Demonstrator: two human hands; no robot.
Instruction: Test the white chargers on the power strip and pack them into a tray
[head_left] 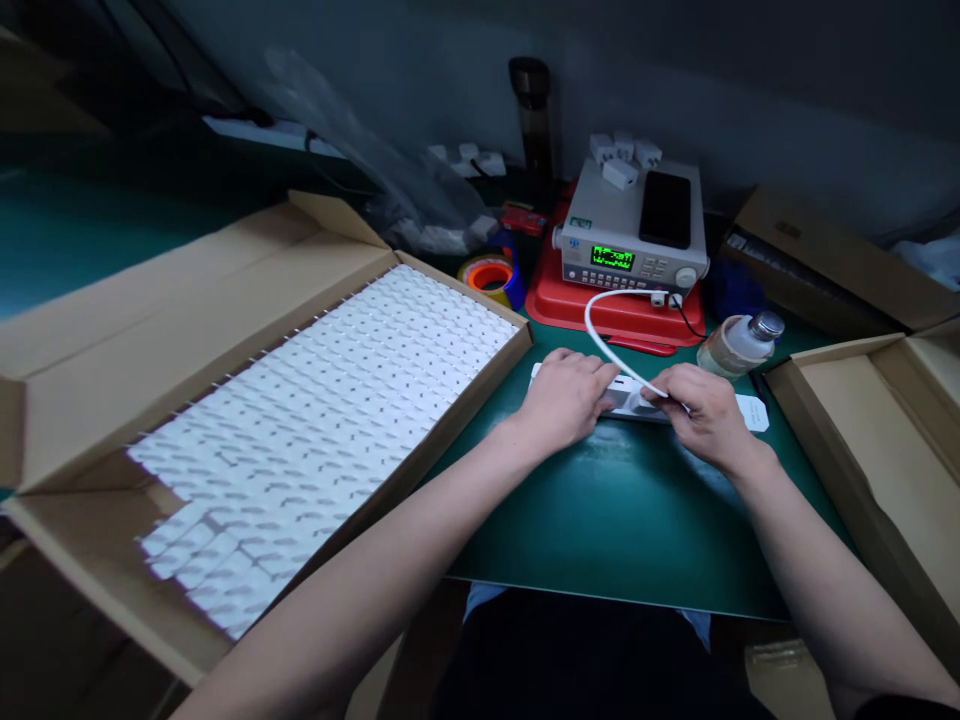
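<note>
A long, low white device [622, 404] lies on the green mat. My left hand [566, 398] rests over its left part, fingers bent round it. At its right part, my right hand [701, 408] pinches the end of a white cable [609, 350] against the device. This cable arcs up to the front of a grey bench instrument [630, 225] with a green lit display. To the right of my right hand lies a white tag-shaped piece [752, 412]. The exact contact between cable end and device is hidden by my fingers.
An open cardboard box [465, 410] full of white pieces stands left; another open box [862, 450] stands right. The instrument sits on a red tray [600, 325], with a black phone [665, 208] and white adapters [620, 175] on top. A bottle [739, 345] and tape rolls [491, 275] are nearby.
</note>
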